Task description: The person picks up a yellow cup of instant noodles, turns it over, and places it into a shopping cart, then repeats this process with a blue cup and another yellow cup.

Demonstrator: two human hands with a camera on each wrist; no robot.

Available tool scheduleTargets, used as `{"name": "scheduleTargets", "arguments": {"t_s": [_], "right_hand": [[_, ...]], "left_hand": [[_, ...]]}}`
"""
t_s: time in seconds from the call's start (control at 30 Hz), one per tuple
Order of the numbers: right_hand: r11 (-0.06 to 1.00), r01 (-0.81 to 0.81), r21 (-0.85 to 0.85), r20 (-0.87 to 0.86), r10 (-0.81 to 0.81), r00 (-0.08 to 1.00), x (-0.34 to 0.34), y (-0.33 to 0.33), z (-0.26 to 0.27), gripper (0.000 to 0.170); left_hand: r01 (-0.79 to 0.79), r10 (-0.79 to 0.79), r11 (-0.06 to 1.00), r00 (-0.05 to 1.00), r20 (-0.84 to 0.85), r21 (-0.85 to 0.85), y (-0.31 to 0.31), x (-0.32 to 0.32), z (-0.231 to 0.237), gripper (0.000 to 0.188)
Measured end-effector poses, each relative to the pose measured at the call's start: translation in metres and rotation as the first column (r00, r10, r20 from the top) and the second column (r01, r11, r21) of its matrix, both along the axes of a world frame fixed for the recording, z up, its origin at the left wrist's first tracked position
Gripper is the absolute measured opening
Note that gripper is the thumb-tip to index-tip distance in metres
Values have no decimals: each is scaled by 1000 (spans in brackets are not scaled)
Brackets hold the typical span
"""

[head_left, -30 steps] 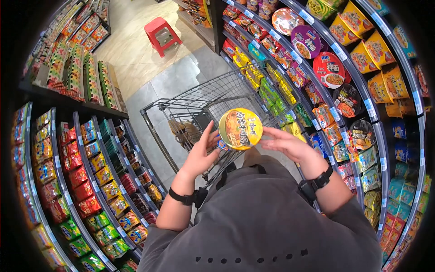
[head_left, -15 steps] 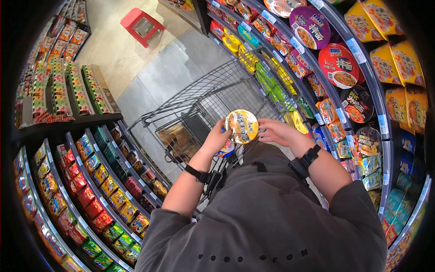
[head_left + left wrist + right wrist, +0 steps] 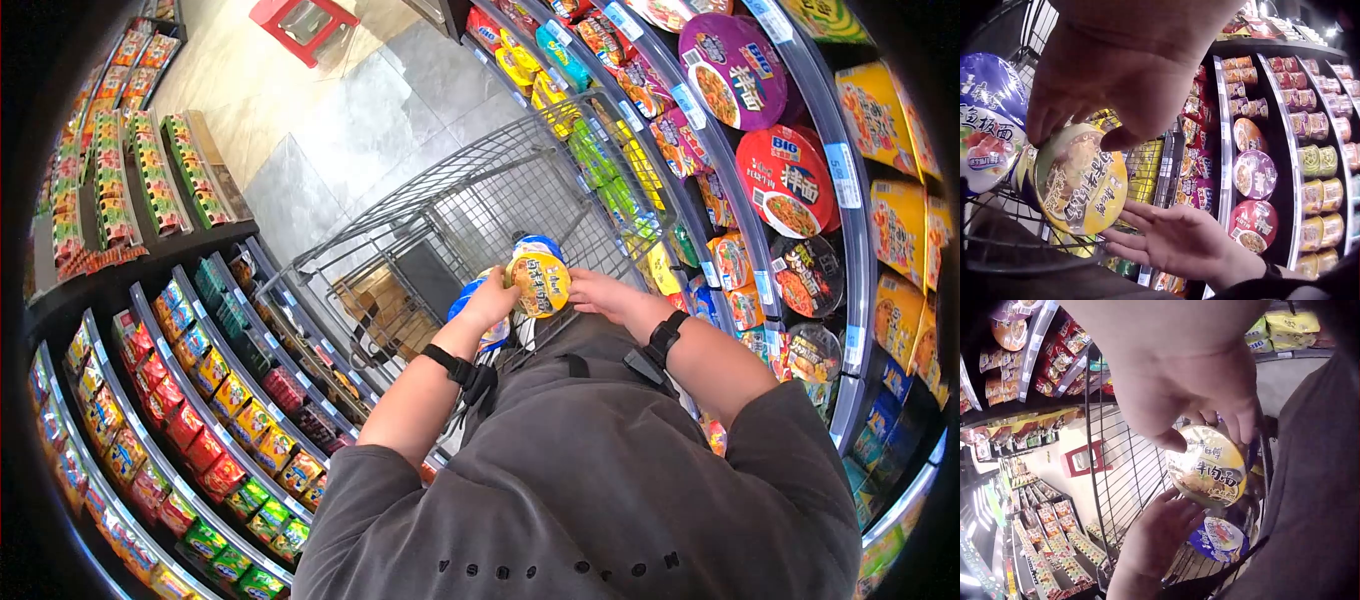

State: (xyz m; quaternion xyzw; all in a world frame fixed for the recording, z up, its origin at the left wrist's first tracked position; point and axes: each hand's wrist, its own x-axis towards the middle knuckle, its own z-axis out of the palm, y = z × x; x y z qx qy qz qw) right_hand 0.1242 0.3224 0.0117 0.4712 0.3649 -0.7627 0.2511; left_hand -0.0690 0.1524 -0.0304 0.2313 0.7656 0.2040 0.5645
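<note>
Left hand (image 3: 492, 300) grasps yellow, round-lidded noodle bowl (image 3: 540, 287) by its side; right hand (image 3: 602, 294), fingers extended, touches opposite edge. Bowl sits between hands. Blue round noodle bowl (image 3: 988, 125) beside left hand; grey wire shopping cart (image 3: 425, 285) beyond hands.

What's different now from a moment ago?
The yellow tub looks lower, nearer the cart, and the left hand has closed round its edge. More blue packaging shows beside it. The right hand stays at the tub's other side.
</note>
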Motion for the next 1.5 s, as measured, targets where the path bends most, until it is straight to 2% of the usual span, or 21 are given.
{"name": "scheduleTargets", "arguments": {"t_s": [0.17,0.23,0.47,0.6,0.63,0.67,0.73,0.8,0.83,0.87,0.9,0.93,1.0,1.03,1.1,1.13,1.2,1.27,1.33,1.5], "right_hand": [[997,-62,38,12,61,998,-7,3,5,59],[995,-80,57,15,80,997,-10,4,10,59],[990,-46,131,-9,47,999,-17,9,22,63],[978,2,206,15,-5,1000,-20,10,30,69],[978,0,209,13,-3,1000,-19,9,27,69],[972,-5,235,29,-2,1000,-17,9,23,68],[964,-13,264,42,2,999,-14,10,13,67],[936,-37,350,94,5,996,-11,9,3,59],[936,-43,349,92,11,996,-10,6,-3,59],[873,-47,486,62,20,998,-8,2,-8,52],[789,-45,612,32,32,999,-10,-2,-6,47],[790,-48,611,29,38,999,-12,-6,-3,47],[687,-81,723,-25,143,989,-16,-15,2,34],[688,-84,721,-27,149,988,-17,-19,-1,34],[795,-260,548,-85,362,928,-24,-28,-1,33],[795,-266,546,-87,369,925,-28,-35,1,33],[876,-379,298,-79,418,905,-33,-54,2,31],[845,-434,314,-73,477,876,-37,-73,-7,30],[722,-561,404,-59,633,772,-39,-91,-17,33],[781,-542,310,-61,585,809,-53,-123,-31,39]], "left_hand": [[-31,37,998,994,103,-54,-1,-8,6,65],[-56,55,998,987,151,5,-3,-11,8,67],[-35,27,997,993,115,69,-9,-13,1,65],[-42,22,991,987,157,124,-17,-12,-8,66],[-87,51,983,975,215,162,-21,-10,-14,67],[-134,77,971,959,273,197,-25,-9,-20,67],[-144,90,970,961,262,196,-24,-8,-6,66],[-158,108,969,962,252,190,-27,-10,7,65],[-87,73,977,994,77,194,-30,-12,13,63],[-15,34,983,994,-100,182,-33,-14,19,61],[-73,104,970,987,-124,234,-39,-15,27,57],[-78,110,969,986,-127,233,-46,-17,25,57],[-88,134,976,963,-232,201,-62,-23,24,54],[-142,173,979,958,-231,145,-71,-24,25,53],[-166,186,982,948,-259,94,-91,-22,20,53],[-185,189,982,940,-283,43,-101,-21,15,52],[-176,167,984,944,-286,-8,-120,-17,4,56],[-225,224,974,953,-203,18,-138,-11,-6,61],[-210,204,978,959,-198,-10,-147,-5,1,66],[-260,262,965,961,-91,41,-162,3,-9,69]]}}
